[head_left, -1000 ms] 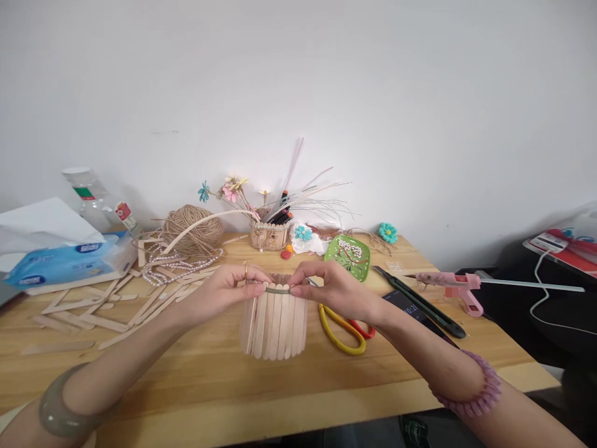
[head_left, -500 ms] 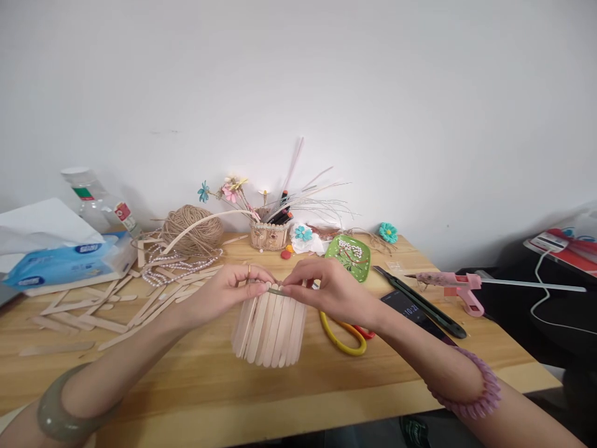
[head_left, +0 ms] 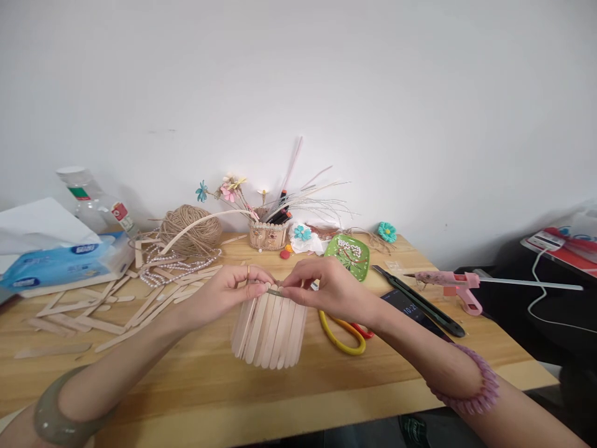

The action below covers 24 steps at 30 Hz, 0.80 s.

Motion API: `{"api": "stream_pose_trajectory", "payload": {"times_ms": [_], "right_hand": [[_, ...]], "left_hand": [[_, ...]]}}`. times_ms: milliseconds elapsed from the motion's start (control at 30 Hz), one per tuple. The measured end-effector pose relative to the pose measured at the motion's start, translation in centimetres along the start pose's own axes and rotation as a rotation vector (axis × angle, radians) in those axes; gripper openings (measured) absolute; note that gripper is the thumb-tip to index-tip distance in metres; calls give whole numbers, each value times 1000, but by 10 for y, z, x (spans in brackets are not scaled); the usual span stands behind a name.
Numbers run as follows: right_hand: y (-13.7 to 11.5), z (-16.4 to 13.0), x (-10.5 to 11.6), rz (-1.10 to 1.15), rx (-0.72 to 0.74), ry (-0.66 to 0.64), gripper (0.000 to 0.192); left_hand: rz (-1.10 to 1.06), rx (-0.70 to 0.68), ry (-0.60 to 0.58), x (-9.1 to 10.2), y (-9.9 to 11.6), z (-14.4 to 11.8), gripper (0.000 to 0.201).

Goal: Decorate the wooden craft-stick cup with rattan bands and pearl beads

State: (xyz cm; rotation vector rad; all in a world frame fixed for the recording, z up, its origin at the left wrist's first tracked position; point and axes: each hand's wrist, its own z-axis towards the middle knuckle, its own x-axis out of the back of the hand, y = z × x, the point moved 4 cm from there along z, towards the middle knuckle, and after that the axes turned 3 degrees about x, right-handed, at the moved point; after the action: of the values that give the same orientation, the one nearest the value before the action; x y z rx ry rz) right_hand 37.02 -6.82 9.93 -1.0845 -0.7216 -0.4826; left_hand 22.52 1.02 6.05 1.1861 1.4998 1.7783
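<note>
Both hands, left hand point(head_left: 228, 291) and right hand point(head_left: 326, 287), pinch a rubber band point(head_left: 275, 290) at the stick cylinder's point(head_left: 270, 330) rim, a light, likely fragile thing best gripped near its top.

We have bare counter point(head_left: 200, 379) in front of the stick cylinder point(head_left: 269, 333) and out to its near left, open for a pass. On the right, yellow-handled scissors point(head_left: 342, 333) lie just beside it, then a phone point(head_left: 410, 309), utility knife point(head_left: 420, 302) and glue gun point(head_left: 459, 287). Loose craft sticks point(head_left: 93, 311) clutter the left; twine ball point(head_left: 191, 229) and flower holder point(head_left: 268, 235) block the back.
</note>
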Motion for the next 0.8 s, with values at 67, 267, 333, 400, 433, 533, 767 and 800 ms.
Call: {"api": "stream_pose_trajectory", "payload": {"times_ms": [67, 267, 333, 400, 433, 533, 767, 800], "right_hand": [[-1, 0, -1, -11, 17, -7, 17], [3, 1, 2, -81, 3, 83, 17], [9, -2, 8, -147, -53, 207, 22], [16, -5, 12, -194, -83, 293, 28], [17, -8, 14, -205, -78, 314, 31], [15, -13, 13, -189, 1, 285, 33], [5, -14, 0, -84, -75, 165, 19], [6, -13, 0, -71, -83, 156, 18]], "left_hand": [[-4, 6, 3, 1, -1, 0, 22], [-35, 36, 48, 4, -10, -1, 22], [-72, 46, 61, 6, -13, -2, 21], [-117, 63, 69, 7, -17, -2, 20], [-136, 71, 71, 8, -19, -3, 20], [-161, 73, 77, 10, -22, -3, 20], [-195, 70, 88, 10, -22, -4, 21], [-202, 69, 94, 10, -22, -3, 21]]}}
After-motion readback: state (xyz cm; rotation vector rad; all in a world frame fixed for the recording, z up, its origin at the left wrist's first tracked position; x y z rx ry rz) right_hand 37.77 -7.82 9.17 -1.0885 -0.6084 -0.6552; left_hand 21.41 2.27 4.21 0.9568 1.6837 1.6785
